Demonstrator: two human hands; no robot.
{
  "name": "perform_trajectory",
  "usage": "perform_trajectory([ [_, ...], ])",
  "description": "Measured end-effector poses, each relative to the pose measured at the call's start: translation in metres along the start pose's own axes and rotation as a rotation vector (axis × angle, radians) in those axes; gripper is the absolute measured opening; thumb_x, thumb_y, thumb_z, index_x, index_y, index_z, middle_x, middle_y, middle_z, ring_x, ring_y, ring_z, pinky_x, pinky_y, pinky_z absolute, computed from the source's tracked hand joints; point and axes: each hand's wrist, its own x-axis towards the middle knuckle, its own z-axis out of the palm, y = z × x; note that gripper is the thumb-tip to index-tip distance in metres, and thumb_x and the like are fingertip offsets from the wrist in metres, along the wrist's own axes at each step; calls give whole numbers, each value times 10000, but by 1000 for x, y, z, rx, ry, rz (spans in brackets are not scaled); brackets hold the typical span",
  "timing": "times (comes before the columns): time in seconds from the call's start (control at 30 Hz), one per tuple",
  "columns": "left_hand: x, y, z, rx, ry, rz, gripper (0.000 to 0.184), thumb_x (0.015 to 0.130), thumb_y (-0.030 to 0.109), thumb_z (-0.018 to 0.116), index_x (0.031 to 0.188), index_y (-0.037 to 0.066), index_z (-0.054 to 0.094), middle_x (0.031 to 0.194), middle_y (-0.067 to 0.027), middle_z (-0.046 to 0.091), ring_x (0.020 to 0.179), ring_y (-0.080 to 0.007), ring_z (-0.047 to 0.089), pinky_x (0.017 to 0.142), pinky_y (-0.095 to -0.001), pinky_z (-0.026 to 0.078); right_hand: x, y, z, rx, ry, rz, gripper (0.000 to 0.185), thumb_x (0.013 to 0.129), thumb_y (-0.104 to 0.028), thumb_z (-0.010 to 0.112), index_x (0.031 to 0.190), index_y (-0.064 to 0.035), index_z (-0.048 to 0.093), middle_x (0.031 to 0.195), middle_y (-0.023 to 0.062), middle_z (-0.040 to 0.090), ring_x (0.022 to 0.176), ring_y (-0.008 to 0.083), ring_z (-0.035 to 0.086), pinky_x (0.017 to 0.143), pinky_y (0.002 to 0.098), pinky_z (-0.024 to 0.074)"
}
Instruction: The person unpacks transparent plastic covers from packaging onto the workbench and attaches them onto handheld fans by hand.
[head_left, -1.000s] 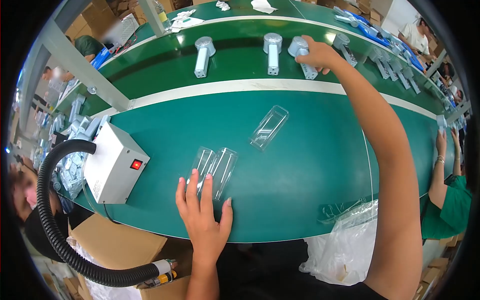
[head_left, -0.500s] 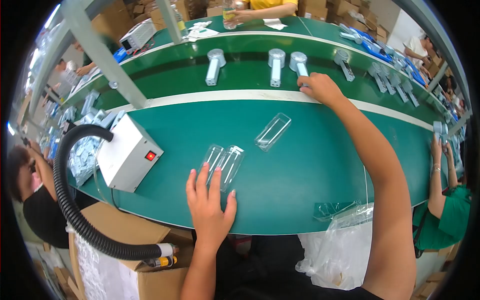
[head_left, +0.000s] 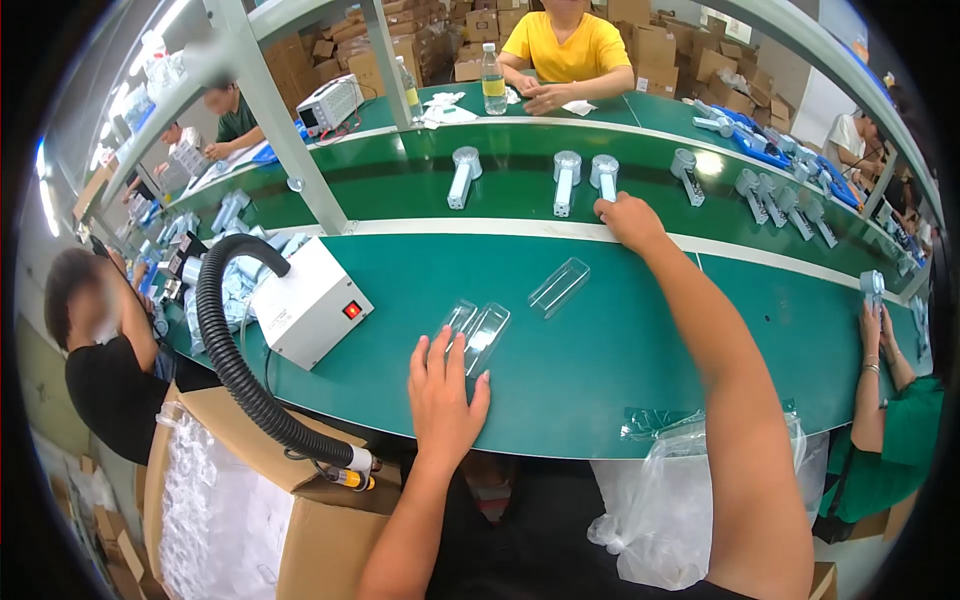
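A: So why was the right hand (head_left: pixel 632 222) way out there?

B: It had its fingers curled round the near end of a grey device (head_left: pixel 604 172). That one lay on the green strip (head_left: pixel 520 190) past the white rail (head_left: pixel 500 226), round head pointing away. The handle end faced the worker, so it was probably just the easiest bit to grab.

A: And the left hand (head_left: pixel 447 400)?

B: Spread open, palm down on the tabletop (head_left: pixel 600 370), fingertips over two clear trays (head_left: pixel 489 338) lying side by side. My guess is it was stopping slick plastic from sliding. Fair warning, see-through stuff was hard to read, so I couldn't tell if the fingers pressed or only rested.

A: Third tray (head_left: pixel 560 287)?

B: Lay alone between both hands, touching neither, handy for either one I'd say.

A: That white box (head_left: pixel 312 305) with the hose (head_left: pixel 230 370)?

B: Stood left of the trays, hose looping over the tabletop's near edge, which presumably left the middle free for the arms.
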Motion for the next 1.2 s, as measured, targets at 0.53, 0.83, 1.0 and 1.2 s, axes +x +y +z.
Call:
perform_trajectory([
  [0.53, -2, -1, 2, -37, 1, -10, 564, 806, 146, 683, 1313, 0, 482, 1400, -164, 435, 1294, -436, 380, 1021, -507, 375, -35, -29, -20, -19, 251, -2, 553, 851, -249, 658, 1368, -291, 468, 947, 110, 631, 886, 297, 634, 719, 442, 521],
  [0.83, -6, -4, -4, -97, 87, -25, 501, 768, 105, 708, 1241, 37, 559, 1375, -182, 454, 1256, -445, 392, 1023, -504, 370, -94, -5, -10, 152, 265, 66, 256, 872, -187, 589, 1104, -110, 664, 1108, 147, 664, 1060, 333, 599, 927, 423, 479],
  [1.0, -7, -11, 6, -93, 146, 24, 477, 733, 172, 754, 1171, 57, 606, 1372, -174, 457, 1252, -443, 395, 1026, -530, 355, -98, -3, -8, 181, 285, 72, 237, 865, -194, 591, 1055, -78, 672, 1097, 148, 666, 1045, 345, 608, 921, 422, 483],
  [1.2, -14, -9, 3, -91, 110, -80, 580, 738, 348, 748, 1209, 50, 586, 1415, -182, 409, 1293, -418, 367, 1026, -525, 342, -89, 22, 5, 227, 122, 70, 310, 936, -203, 550, 1195, -50, 625, 1208, 165, 628, 1147, 322, 575, 990, 386, 436],
])
